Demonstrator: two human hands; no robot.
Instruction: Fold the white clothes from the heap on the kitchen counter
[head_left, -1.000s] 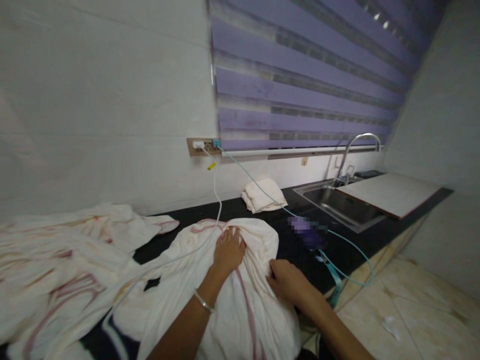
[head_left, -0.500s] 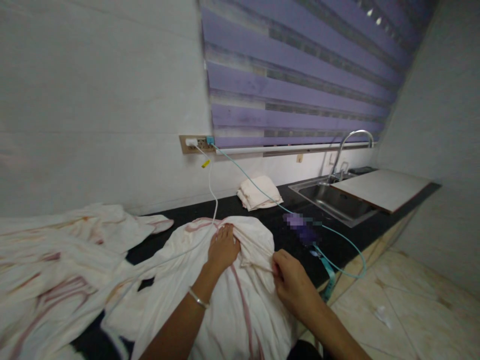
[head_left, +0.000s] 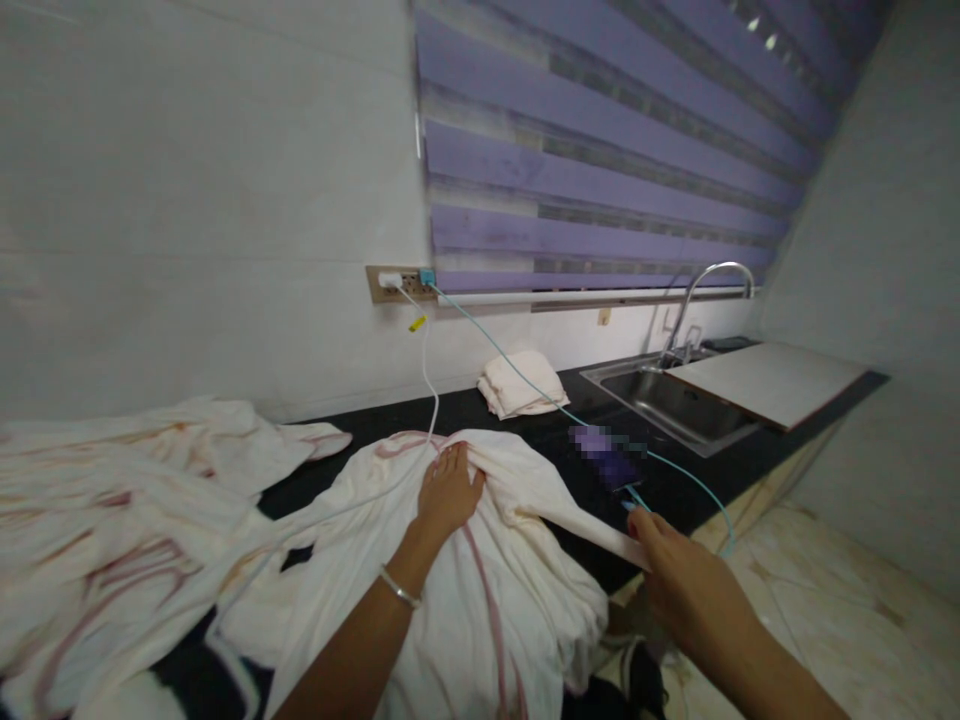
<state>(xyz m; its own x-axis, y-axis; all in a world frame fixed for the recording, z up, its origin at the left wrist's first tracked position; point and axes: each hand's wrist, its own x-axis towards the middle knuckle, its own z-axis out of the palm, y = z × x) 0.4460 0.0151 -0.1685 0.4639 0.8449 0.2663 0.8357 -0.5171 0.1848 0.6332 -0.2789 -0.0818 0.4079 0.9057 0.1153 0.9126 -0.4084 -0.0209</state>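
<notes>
Sheet [head_left: 480, 560] on desk [head_left: 570, 470]: left hand [head_left: 448, 490] flat on its bunched top; right hand [head_left: 679, 580] pinches one edge, drawn toward 4 o'clock. Mostly crumpled, unfolded.

The left hand [head_left: 448, 492] lies flat, palm down, on a cream sheet [head_left: 480, 600] with pink streaks, heaped on the dark counter [head_left: 697, 480]. The right hand [head_left: 686, 585] pinches a stretched edge of that sheet, drawn taut toward the counter's front edge. A white cable [head_left: 429, 375] (plugged in at the wall outlet [head_left: 397, 283]) runs down onto the fabric. A folded cloth [head_left: 521, 383] sits near the sink [head_left: 667, 400].
</notes>
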